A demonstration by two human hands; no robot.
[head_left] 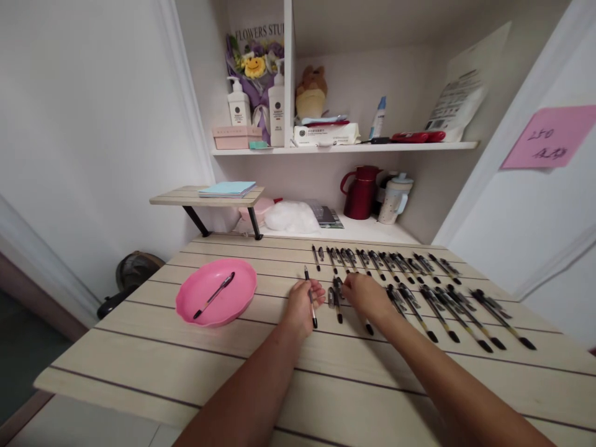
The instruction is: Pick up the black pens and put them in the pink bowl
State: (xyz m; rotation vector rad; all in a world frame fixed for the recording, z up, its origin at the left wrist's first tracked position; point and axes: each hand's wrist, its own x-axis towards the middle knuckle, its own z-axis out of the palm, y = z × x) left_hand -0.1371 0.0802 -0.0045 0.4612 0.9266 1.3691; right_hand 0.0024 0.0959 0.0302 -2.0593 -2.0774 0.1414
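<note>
Black pen [311, 304] is pinched in the loosely curled left hand [298, 304], tip toward twelve o'clock, and should be kept steady while the right hand [363, 292], at three o'clock of it, fingers bunched but grip hidden, is best worked gently among nearby caps [331, 297].

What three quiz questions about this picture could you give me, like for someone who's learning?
1. True or false: the left hand holds a pen.
2. How many pens lie in the pink dish?
3. Which is nearest to the right hand: A, the red jug; B, the left hand; C, the pink dish?

Key:
1. True.
2. One pen.
3. B.
</note>
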